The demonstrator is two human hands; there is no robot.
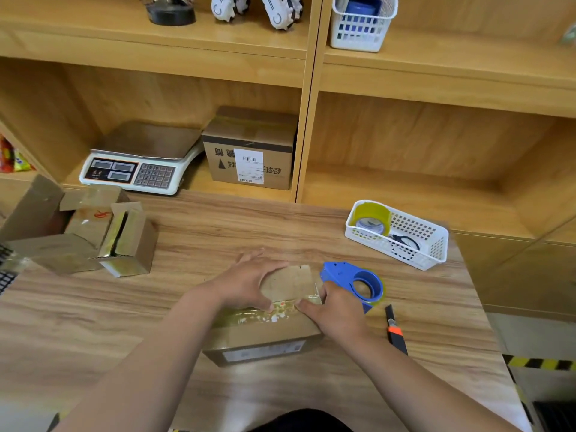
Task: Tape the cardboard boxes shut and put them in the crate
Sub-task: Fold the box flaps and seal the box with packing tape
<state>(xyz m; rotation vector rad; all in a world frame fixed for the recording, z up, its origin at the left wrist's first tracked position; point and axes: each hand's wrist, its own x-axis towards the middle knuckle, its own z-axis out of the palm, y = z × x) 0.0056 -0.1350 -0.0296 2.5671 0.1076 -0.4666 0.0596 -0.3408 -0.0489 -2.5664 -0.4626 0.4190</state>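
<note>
Cardboard box [265, 335] sat mid-table on the wood-grain table [311, 232], directly under both my hands. Left hand [249, 285] lay flat on the top flap with fingers spread and thumb down at the taped seam. It only pressed and grasped nothing. Right hand [338, 310] came over the box's right end, fingers straight and pointing left, one fingertip on the tape strip [249, 316]. It was relaxed too, curled round nothing I could see. The left thumb and right fingertip almost met at the seam. Both forearms were bare and angled inward from the bottom of the view.

The box was plain brown, rectangular, with a white label on the near side. Its tape was glossy, yellowish-clear and wrinkled. A blue plastic tape dispenser [358, 283] sat just behind my right hand; I couldn't tell if they touched. A black-and-orange box cutter [396, 330] lay flat to the right of the box. A white perforated basket [433, 244] far right held a yellowish tape roll [372, 218] and scissors [405, 243]. Open-flapped boxes [93, 232] sat far left.
</note>
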